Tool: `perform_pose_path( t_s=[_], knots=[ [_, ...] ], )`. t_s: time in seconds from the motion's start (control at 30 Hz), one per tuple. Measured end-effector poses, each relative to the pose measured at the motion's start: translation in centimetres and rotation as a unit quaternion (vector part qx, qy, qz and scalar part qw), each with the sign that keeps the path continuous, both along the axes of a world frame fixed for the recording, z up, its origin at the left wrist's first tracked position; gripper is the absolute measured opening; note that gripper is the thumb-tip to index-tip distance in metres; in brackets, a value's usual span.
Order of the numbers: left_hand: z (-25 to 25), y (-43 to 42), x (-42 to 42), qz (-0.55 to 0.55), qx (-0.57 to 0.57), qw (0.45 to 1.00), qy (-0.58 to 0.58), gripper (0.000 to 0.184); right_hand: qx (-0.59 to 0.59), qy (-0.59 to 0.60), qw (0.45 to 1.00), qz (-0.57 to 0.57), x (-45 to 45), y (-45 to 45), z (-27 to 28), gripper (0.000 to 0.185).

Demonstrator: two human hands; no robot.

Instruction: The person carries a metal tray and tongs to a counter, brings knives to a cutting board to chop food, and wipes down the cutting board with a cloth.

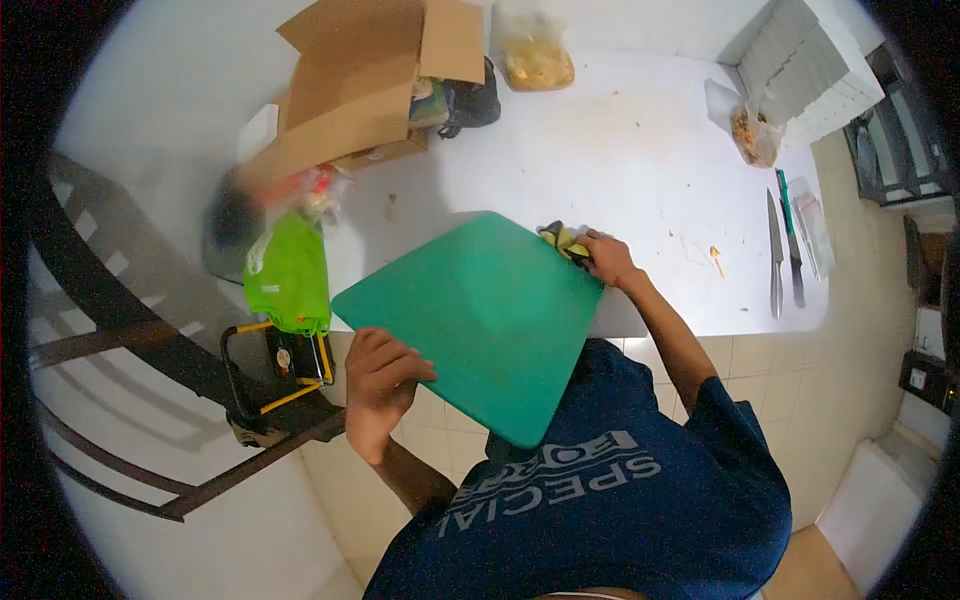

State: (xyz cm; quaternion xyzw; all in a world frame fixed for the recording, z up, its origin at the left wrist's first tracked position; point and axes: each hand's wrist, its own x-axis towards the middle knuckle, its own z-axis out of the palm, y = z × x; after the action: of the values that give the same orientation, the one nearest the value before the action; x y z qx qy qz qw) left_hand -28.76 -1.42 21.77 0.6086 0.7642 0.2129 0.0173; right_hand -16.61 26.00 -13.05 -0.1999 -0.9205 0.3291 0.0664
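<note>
A large green cutting board [480,310] is tilted over the near edge of the white table, one corner close to the dark shirt. My left hand [380,385] grips its left edge, fingers curled over the top face. At the board's right corner my right hand [603,262] is closed around something dark with yellow-green parts, perhaps a cloth or peel [563,240]; what it is cannot be made out clearly. That hand also touches the board's edge.
An open cardboard box [350,80] and a green bag [290,275] lie left. Behind are a bag of yellow food [537,62] and a bag of brown pieces [757,137]. Knives [775,255] lie right, near orange scraps [716,260]. A metal railing [190,490] stands lower left.
</note>
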Motion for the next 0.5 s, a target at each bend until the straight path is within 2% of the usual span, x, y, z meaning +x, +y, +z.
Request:
perform_pose_path(
  t_s=[0.03, 0.1, 0.13, 0.17, 0.23, 0.3, 0.4, 0.43, 0.5],
  knots=[
    [0.3, -0.1, 0.2, 0.003, 0.005, 1.000, 0.005, 0.020, 0.005, 0.005, 1.000, 0.003, -0.2, 0.2, -0.4, 0.041],
    [0.7, -0.4, 0.7, -0.019, -0.011, 1.000, -0.006, 0.020, -0.016, 0.005, 1.000, 0.014, 0.0, 0.2, 2.7, 0.041],
    [0.8, -0.7, 0.8, -0.016, -0.006, 1.000, -0.001, 0.020, -0.066, 0.078, 0.995, 0.002, -0.3, -0.2, 5.3, 0.040],
    [0.8, -1.0, 0.8, -0.021, -0.004, 1.000, 0.006, 0.020, -0.118, 0.147, 0.982, -0.013, -0.4, -1.1, 8.8, 0.039],
    [0.8, -1.2, 0.8, -0.026, -0.001, 1.000, 0.014, 0.020, -0.163, 0.275, 0.946, 0.056, -0.4, -2.3, 17.9, 0.040],
    [0.9, -1.0, 0.9, -0.026, 0.008, 1.000, 0.008, 0.019, -0.228, 0.331, 0.902, 0.161, 0.1, -3.0, 23.6, 0.044],
    [1.0, -0.6, 1.1, -0.020, 0.005, 1.000, 0.013, 0.017, -0.155, 0.366, 0.889, 0.228, 0.3, -5.7, 25.0, 0.049],
    [1.1, -0.4, 1.1, -0.020, 0.007, 1.000, 0.014, 0.017, -0.153, 0.366, 0.889, 0.229, -0.3, -6.4, 24.0, 0.049],
    [1.2, -0.1, 1.2, -0.031, 0.003, 0.999, -0.008, 0.016, -0.062, 0.351, 0.902, 0.243, -2.4, -8.0, 19.0, 0.041]
  ],
)
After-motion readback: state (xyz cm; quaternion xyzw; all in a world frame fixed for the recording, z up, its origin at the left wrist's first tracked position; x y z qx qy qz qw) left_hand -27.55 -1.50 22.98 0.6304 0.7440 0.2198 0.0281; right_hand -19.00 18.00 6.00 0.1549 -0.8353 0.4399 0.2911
